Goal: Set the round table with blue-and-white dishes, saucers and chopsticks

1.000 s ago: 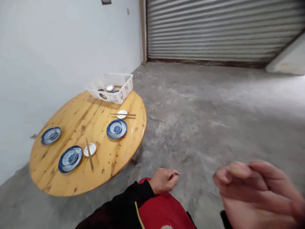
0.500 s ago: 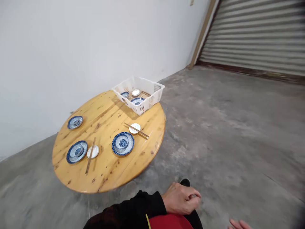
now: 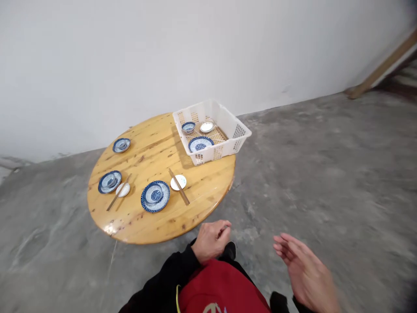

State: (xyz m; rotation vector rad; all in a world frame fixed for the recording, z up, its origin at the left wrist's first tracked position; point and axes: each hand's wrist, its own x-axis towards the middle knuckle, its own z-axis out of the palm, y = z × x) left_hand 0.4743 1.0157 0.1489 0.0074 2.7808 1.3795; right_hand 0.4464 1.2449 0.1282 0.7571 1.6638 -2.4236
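Observation:
My left hand (image 3: 211, 241) is in front of my body, just off the near edge of the round wooden table (image 3: 150, 161). Its fingers are curled in loosely, and nothing shows in them. Over the floor to the right is my right hand (image 3: 308, 271), fingers stretched out and holding nothing. On the table nearest me, a blue-patterned bowl (image 3: 153, 194) sits on a blue-rimmed plate (image 3: 155, 208). To its right, chopsticks (image 3: 179, 187) lie across a small white dish (image 3: 183, 181). Neither hand touches the tableware.
A white plastic basket (image 3: 239, 137) stands at the table's right, holding a bowl (image 3: 188, 127), a plate (image 3: 201, 143), a white dish (image 3: 207, 127) and chopsticks (image 3: 223, 133). More settings with plates (image 3: 103, 186) (image 3: 116, 149) are at left. A white wall (image 3: 163, 56) rises behind.
The view has turned right and shifted, bringing the basket closer. My right hand has come further into view, fingers extended. My left hand remains curled. The tableware stays in place.

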